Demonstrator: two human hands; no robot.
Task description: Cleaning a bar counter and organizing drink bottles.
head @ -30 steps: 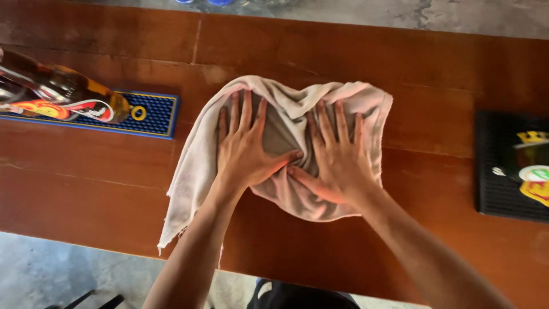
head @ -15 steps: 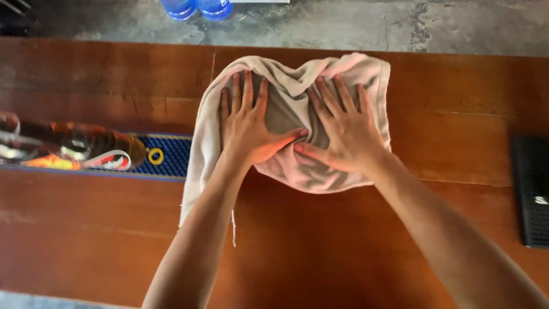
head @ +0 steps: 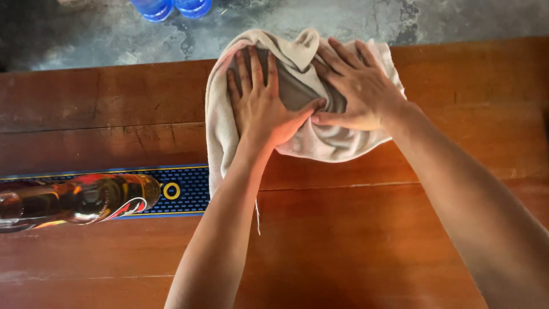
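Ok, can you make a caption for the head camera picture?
Left hand and right hand press flat on a beige cloth at the wooden counter's far edge.

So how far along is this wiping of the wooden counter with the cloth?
Hard to call anything finished: the wooden counter shows no clear wiped or unwiped zones. In hand: the left hand and right hand both press flat on the bunched beige cloth at the counter's far edge. Probably left: the side by the blue bar mat, where a bottle stands.
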